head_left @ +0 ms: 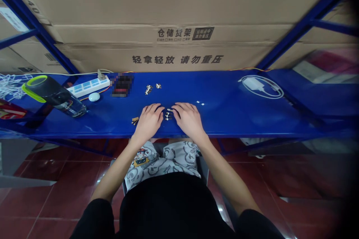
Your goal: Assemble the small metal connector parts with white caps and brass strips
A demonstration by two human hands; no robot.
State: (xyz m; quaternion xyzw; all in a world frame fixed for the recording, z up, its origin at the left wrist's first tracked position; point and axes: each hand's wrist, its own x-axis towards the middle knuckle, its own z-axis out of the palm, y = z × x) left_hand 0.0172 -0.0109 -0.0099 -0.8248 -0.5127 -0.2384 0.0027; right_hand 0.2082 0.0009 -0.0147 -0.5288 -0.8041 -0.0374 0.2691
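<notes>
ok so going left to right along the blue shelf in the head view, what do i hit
black water bottle with green lid → white power strip → pixelated dark object → small brown pieces → left hand → small metal parts → right hand → tiny white bits → white charger with coiled cable

The blue steel shelf carries a white power strip, a white mouse, a dark bottle on its side, a pixelated black object, small metal parts, brown pieces, tiny white bits, and a coiled white charger.

Cardboard ctn printed w/ 仓储货架, 轻拿轻放 请勿重压.
</notes>
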